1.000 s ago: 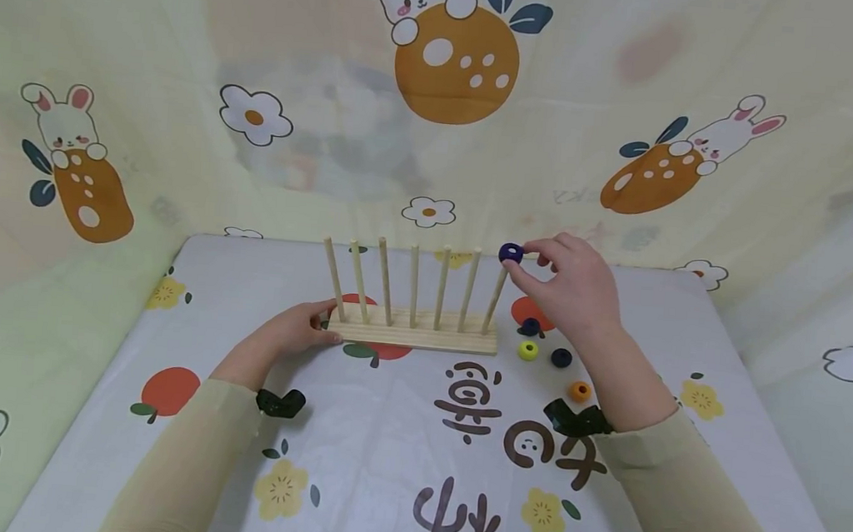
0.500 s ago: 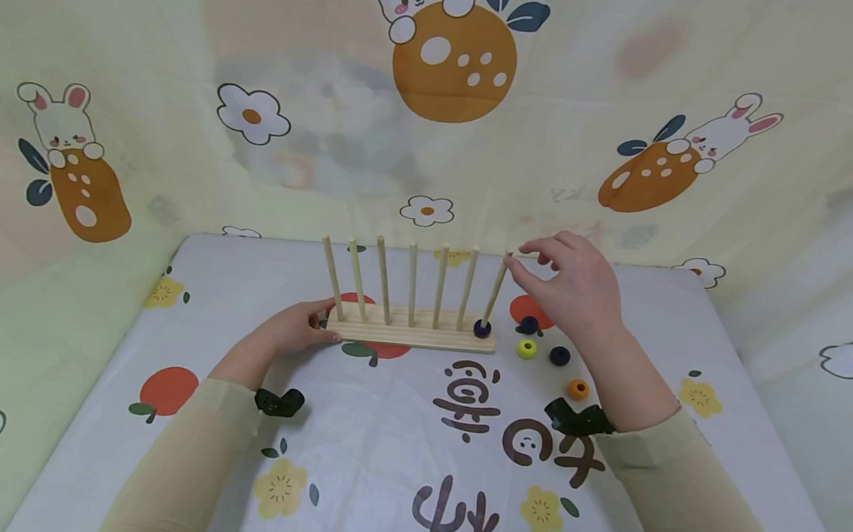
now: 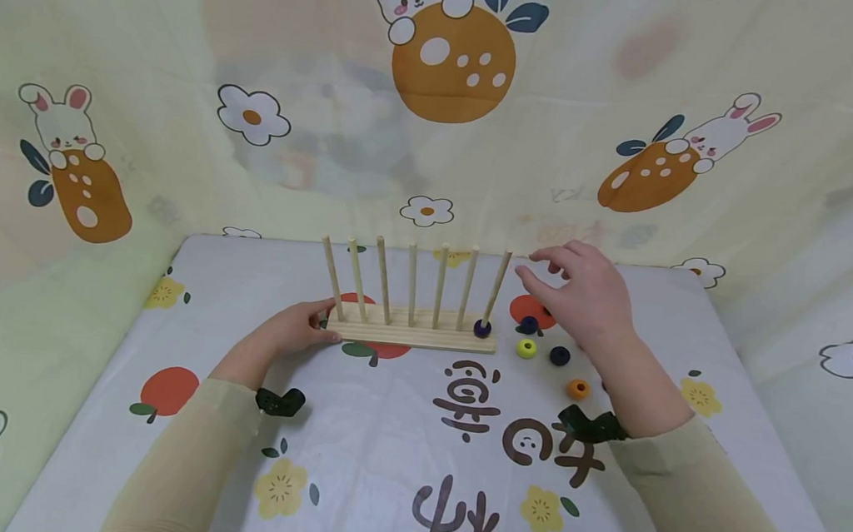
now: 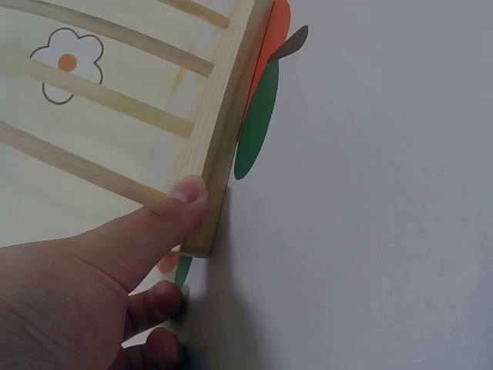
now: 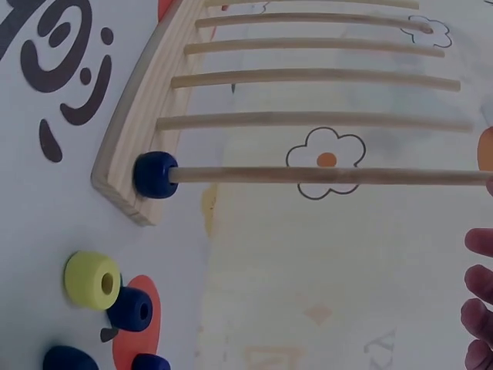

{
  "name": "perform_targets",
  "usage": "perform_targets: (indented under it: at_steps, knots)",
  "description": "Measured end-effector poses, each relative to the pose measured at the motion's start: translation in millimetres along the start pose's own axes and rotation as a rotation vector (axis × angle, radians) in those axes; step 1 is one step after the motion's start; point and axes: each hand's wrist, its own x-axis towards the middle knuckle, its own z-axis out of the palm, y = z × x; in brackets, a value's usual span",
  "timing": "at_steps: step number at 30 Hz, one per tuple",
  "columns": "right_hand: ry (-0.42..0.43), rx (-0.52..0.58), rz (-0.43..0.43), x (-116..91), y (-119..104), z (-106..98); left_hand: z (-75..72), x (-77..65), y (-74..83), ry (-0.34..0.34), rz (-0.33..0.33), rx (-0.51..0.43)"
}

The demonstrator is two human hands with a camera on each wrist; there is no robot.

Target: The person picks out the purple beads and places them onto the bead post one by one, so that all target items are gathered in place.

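Note:
A wooden peg rack with several upright dowels stands on the table. My left hand grips its left end; in the left wrist view the thumb presses on the base and the other fingers curl past the end. At the foot of the rightmost dowel sits a dark blue bead, threaded on it. My right hand is held just right of that dowel's top, thumb and fingers apart with nothing between them. In the right wrist view only a few fingertips show at the right edge.
Right of the rack lie loose beads: a yellow-green bead, an orange bead and several dark blue ones, one dark bead nearest the forearm. A printed cloth covers the table, and a patterned curtain hangs behind it.
The right hand has let go of the dark blue bead, which dropped down the rightmost dowel to the base. That hand has since moved slightly right; the left has stayed put.

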Motion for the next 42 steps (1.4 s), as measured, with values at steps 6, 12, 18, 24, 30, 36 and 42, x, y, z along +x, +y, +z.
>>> perform_targets:
  at_steps: [6, 12, 18, 24, 30, 36, 42]
  knots:
    - [-0.005, -0.032, -0.005, -5, 10, 1, 0.3, 2.9, -0.2, 0.007, 0.005, 0.032]
    - [-0.050, -0.057, 0.017, -15, 23, 2, 0.7, 3.0, -0.9, 0.013, -0.001, 0.032]
    - [-0.141, -0.091, 0.041, -28, 38, 8, 0.0, 1.3, -0.8, 0.011, -0.006, 0.048]
    - [-0.201, -0.110, 0.087, -41, 56, 14, -0.3, 2.6, 0.2, 0.019, -0.021, 0.063]
    - [-0.251, -0.129, 0.111, -56, 74, 21, 1.9, 4.7, 0.9, 0.023, -0.020, 0.060]
    - [-0.303, -0.128, 0.132, -70, 91, 31, 2.3, 2.4, 0.6, 0.022, -0.023, 0.040]
    - [-0.318, -0.121, 0.133, -77, 101, 40, 2.2, 3.0, -2.4, 0.020, -0.019, 0.038]
